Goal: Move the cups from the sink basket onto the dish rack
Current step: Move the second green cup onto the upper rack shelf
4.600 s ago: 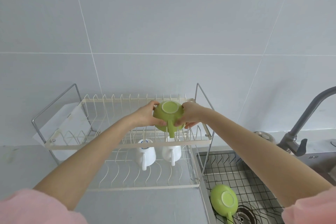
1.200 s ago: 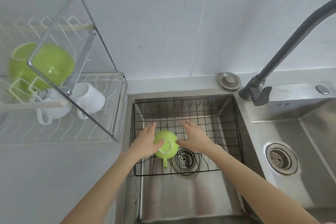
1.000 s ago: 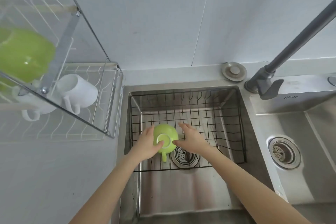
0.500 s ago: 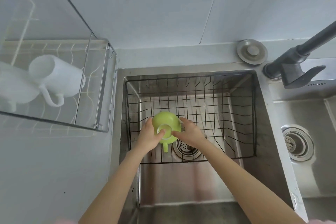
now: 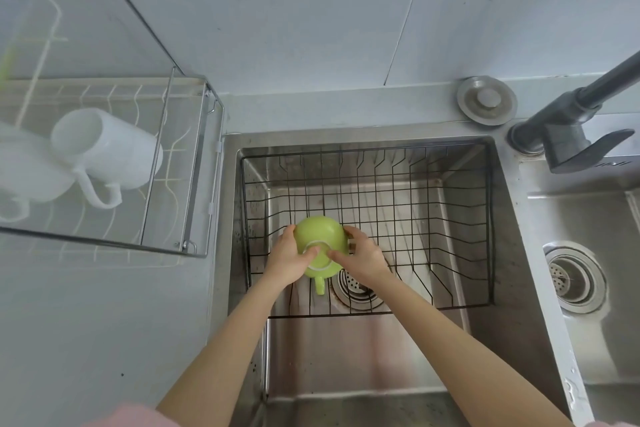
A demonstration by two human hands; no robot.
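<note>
Gripping upturned green cup (image 5: 320, 239), both hands, no legible writing

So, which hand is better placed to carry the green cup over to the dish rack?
Probably the left hand. Both hands grip the upside-down green cup, but the dish rack stands on its side; the right hand would cross over.

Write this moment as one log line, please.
step: pick | left hand and right hand hold green cup | in sink basket
</note>
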